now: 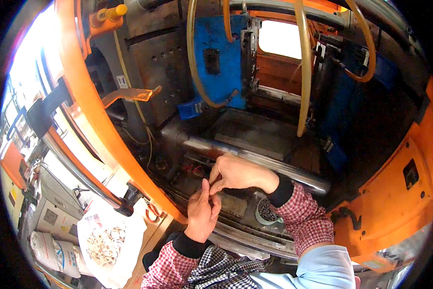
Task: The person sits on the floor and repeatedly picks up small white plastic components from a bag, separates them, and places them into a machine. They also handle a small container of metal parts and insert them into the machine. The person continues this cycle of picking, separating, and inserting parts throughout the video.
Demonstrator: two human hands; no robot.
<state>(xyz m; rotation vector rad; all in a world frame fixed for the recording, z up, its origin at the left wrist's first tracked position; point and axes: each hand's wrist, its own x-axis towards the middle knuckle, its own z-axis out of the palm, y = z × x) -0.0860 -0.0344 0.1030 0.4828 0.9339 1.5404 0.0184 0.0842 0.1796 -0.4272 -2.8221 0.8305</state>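
Note:
Both my hands meet above the lower part of a machine bay, in front of a shiny steel bar [293, 172]. My left hand [202, 214] points upward, thumb and fingers drawn together. From the right, my right hand [238, 172] bends over it, with its fingertips pinched against the left ones. Whatever lies between the fingertips is too small or too hidden to make out. Beneath my right forearm stands a pale cup [264, 222] filled with small dark and silvery pieces; the sleeve partly covers it.
A blue mould block [221, 62] stands behind, with yellowish hoses [304, 72] hanging before it. An orange door frame [96, 120] rises at left, an orange panel [394, 178] at right. Lower left are a white bag [135, 231] of pale pieces and orange-handled scissors [152, 213] on a carton.

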